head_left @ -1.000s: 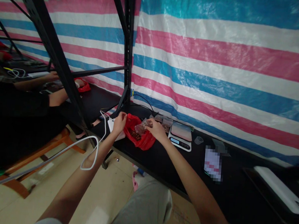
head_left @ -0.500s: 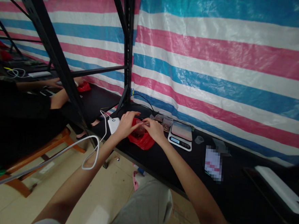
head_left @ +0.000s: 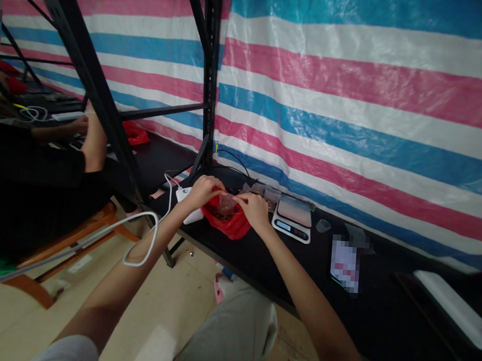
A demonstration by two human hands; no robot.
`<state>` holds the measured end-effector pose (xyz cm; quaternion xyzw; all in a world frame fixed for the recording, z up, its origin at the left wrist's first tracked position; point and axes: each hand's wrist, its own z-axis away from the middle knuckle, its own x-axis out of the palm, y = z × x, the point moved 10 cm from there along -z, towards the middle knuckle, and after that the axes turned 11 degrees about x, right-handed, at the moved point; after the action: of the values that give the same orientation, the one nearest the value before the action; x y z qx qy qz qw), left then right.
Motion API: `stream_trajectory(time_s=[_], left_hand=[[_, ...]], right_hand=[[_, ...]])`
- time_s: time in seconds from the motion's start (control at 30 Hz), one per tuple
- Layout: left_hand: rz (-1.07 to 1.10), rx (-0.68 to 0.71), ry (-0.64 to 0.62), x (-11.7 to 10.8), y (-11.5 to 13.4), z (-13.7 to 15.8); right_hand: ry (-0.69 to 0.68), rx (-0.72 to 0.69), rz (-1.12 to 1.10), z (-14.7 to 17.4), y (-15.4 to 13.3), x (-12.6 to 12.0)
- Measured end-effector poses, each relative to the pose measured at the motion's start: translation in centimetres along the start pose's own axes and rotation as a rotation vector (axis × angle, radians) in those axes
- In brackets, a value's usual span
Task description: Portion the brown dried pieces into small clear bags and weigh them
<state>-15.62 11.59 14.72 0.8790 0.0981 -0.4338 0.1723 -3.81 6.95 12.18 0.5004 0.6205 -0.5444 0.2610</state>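
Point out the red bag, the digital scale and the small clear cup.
red bag (head_left: 230,227), head view, on its lower front side.
digital scale (head_left: 294,212), head view, on its weighing platform.
small clear cup (head_left: 322,226), head view, on its side wall.

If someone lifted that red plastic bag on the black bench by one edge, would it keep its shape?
Probably not. The red bag looks thin and crumpled, so it would likely sag. Small brown pieces sit in its open mouth and might spill. Both hands, left hand and right hand, are at it.

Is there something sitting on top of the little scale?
No, the scale has a bare platform, and both hands are at the red bag beside it.
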Motion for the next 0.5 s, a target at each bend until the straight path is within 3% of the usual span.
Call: stream_trajectory(time_s=[0.3, 0.5], left_hand=[[0.095, -0.023, -0.058, 1.1, -1.4, -0.2], [0.093, -0.043, 0.013, 0.6, -1.9, 0.1]], right_hand=[[0.032, -0.023, -0.025, -0.2, 0.5, 0.2], [0.048, 0.005, -0.041, -0.2, 1.1, 0.1]])
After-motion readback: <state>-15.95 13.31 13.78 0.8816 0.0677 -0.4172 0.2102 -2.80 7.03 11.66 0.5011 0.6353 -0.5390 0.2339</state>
